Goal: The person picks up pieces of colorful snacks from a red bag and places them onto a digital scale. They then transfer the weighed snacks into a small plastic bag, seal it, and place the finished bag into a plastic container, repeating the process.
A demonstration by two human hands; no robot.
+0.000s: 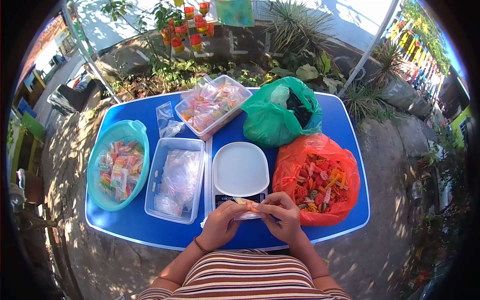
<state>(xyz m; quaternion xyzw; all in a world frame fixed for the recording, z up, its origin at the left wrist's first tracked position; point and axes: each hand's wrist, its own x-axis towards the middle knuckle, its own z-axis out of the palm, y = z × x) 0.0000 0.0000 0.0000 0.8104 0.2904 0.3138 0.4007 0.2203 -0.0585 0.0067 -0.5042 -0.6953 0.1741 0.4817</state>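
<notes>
Both hands meet at the table's near edge on a small clear plastic bag (pixel 248 215) with a few orange and yellow pieces near its top. My left hand (pixel 220 226) pinches the bag's left side, and my right hand (pixel 281 218) grips its right side with bent fingers. Just beyond them stands a kitchen scale (pixel 220 198) with a white square tray (pixel 240 170) on top; the hands partly cover its front. Close to my right hand, an open red plastic bag (pixel 285 170) holds many colourful dry shaped pieces, wheels and ladders among them.
On the blue table (pixel 131 234), left of the scale, a clear tub (pixel 150 200) holds flat plastic bags. Farther left is a teal basin (pixel 145 165) of filled packets. Behind stand another tub (pixel 241 111) of packets and a green plastic bag (pixel 265 122). Loose bags (pixel 167 120) lie nearby.
</notes>
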